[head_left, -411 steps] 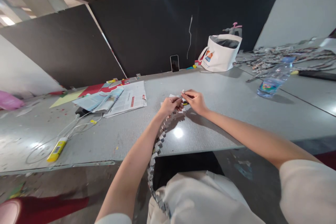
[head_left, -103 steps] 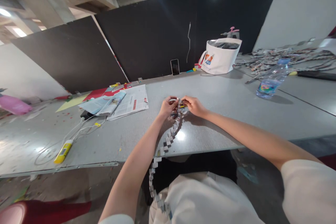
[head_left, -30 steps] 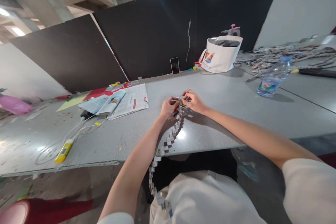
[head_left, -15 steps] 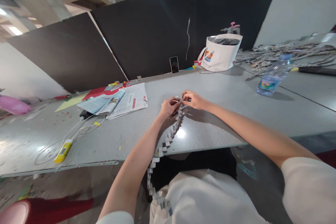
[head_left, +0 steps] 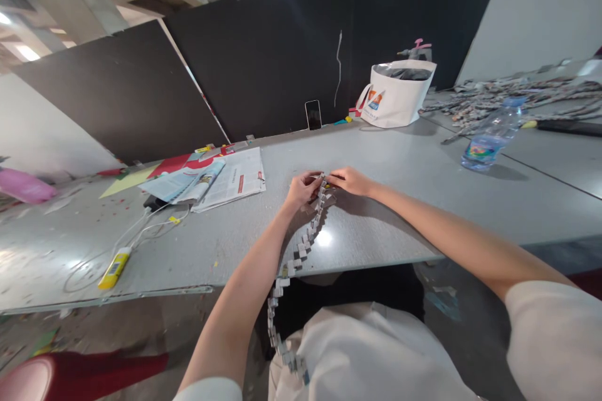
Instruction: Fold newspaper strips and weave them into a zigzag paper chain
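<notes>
A long zigzag chain of folded paper (head_left: 306,239) runs from between my hands over the table's front edge and down to my lap. My left hand (head_left: 303,190) pinches its far end, thumb and fingers closed around it. Against the other side of that end is my right hand (head_left: 348,181), its fingers drawn together at the chain. A small yellowish bit shows by the right fingertips, too small to name. What lies between the fingertips is mostly hidden.
Newspapers (head_left: 232,182) and a glue stick (head_left: 114,268) with white cables lie to the left. A phone (head_left: 313,115) leans on the black partition. To the right stand a white bag (head_left: 397,97) and a water bottle (head_left: 491,138), before a heap of rolled paper strips (head_left: 522,97).
My right hand has come down slightly, and its fingers have moved from above the chain's end to beside it. My left hand has hardly moved.
</notes>
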The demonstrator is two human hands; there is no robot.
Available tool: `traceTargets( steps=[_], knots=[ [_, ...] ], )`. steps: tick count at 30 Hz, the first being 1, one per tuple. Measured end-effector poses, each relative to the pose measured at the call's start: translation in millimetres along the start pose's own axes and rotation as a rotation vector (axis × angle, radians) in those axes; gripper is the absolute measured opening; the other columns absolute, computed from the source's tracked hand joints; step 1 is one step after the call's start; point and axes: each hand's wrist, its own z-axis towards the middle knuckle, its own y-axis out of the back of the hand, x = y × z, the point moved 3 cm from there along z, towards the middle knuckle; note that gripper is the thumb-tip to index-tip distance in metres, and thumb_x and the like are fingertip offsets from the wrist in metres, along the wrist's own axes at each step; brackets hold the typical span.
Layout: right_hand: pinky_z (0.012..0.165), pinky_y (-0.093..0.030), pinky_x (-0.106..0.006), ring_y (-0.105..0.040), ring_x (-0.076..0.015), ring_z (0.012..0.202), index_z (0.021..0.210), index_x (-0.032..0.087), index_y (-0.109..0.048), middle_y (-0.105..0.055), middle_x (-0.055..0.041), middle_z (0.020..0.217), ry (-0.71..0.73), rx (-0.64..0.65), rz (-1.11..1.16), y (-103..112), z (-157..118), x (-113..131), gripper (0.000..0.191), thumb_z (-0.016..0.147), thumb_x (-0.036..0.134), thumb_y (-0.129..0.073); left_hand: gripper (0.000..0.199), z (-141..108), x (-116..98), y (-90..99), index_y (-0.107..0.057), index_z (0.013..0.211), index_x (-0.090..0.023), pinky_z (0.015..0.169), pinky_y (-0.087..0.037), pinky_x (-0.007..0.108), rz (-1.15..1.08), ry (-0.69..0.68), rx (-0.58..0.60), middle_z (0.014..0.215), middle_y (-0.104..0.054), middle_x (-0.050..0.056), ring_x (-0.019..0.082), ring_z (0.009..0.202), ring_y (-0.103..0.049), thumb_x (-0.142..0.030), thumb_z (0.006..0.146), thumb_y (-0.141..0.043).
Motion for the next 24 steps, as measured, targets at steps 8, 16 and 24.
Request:
traceTargets(
  steps=[8,16,24],
  knots=[
    [0.059,-0.031,-0.031,-0.044,-0.0153,0.059,0.068,0.02,-0.06,-0.051,0.0,0.06,0.011,0.039,0.012,-1.3,-4.4,0.4,0.062,0.1,0.072,-0.049,0.054,-2.9,2.3,-0.9,-0.076,0.114,-0.013,0.043,-0.031,0.022,0.045,-0.038,0.049,0.06,-0.062,-0.002,0.006,0.042,-0.041,-0.052,0.079,-0.085],
    [0.062,-0.037,-0.032,-0.051,-0.0184,0.063,0.073,0.021,-0.066,-0.061,-0.003,0.068,0.057,-0.102,-0.012,-4.9,-8.3,5.7,0.058,0.102,0.068,-0.048,0.056,-6.0,-3.0,-4.9,-0.068,0.122,-0.017,0.045,-0.031,0.021,0.021,-0.045,0.005,0.059,-0.06,-0.005,0.007,0.045,-0.044,-0.049,0.08,-0.086],
    [0.061,-0.036,-0.032,-0.047,-0.0174,0.062,0.071,0.021,-0.061,-0.058,-0.0023,0.066,0.08,-0.202,-0.038,-8.9,-10.8,16.1,0.061,0.103,0.07,-0.045,0.045,-2.5,-4.7,-3.4,-0.053,0.079,-0.02,0.047,-0.032,0.022,0.005,-0.031,-0.127,0.057,-0.059,-0.005,0.007,0.045,-0.044,-0.046,0.074,-0.09]
  ],
)
